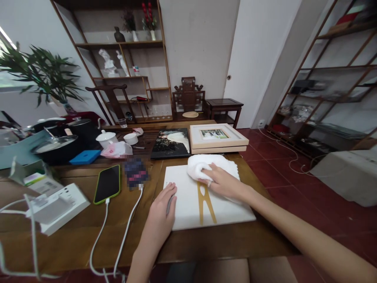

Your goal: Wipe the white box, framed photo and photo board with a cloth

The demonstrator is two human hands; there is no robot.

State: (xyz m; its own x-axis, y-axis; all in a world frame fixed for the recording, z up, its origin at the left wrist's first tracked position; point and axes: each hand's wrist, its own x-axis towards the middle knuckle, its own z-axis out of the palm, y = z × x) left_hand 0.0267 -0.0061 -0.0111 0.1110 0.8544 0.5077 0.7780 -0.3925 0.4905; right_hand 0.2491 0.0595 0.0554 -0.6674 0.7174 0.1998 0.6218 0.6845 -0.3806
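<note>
A white board (188, 204) with a gold stand on its upper side lies flat on the wooden table (123, 232). My left hand (163, 208) rests flat on the board's left edge, fingers together and stretched out. My right hand (219, 181) presses a bunched white cloth (206, 165) onto the board's far part, fingers curled on the cloth. A ring shows on one finger.
Behind the board lie a dark picture (171, 143) and stacked light wood frames (216, 137). Left of it are a green-cased phone (107, 183) on a white cable, a blurred item (135, 173), a white power strip (55, 206), pots and cups. Red tiled floor lies to the right.
</note>
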